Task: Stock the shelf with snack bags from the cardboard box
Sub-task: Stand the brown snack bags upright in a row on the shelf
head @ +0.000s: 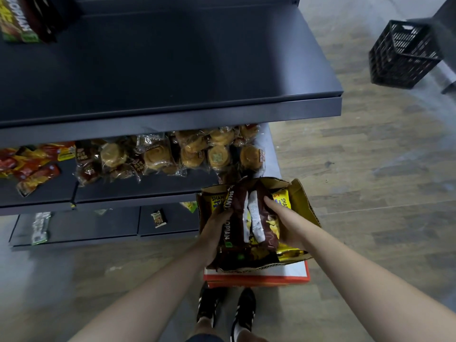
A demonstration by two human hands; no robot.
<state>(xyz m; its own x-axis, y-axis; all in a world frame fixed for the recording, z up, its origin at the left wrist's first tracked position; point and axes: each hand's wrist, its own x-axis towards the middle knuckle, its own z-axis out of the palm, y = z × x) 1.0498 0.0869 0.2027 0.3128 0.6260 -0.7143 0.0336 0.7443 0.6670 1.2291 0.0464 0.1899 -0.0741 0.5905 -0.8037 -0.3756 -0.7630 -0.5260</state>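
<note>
An open cardboard box point(304, 203) stands on the floor at the shelf's right end, holding brown and yellow snack bags. My left hand point(214, 230) grips the left side of a bunch of brown snack bags point(246, 218) inside the box. On their right side, my right hand point(283, 218) holds the same bunch, fingers reaching down between the brown bags and a yellow bag point(283, 201). The dark top shelf point(172, 70) is mostly bare, with a few snack bags point(24, 21) standing at its far left corner.
The middle shelf carries wrapped buns point(172, 154) and red-yellow packets point(32, 166). The bottom shelf point(98, 225) has a few small packets. The box rests on a red-and-white flat carton point(271, 277). A black plastic crate point(404, 53) stands on the wooden floor far right. My shoes point(227, 309) are below the box.
</note>
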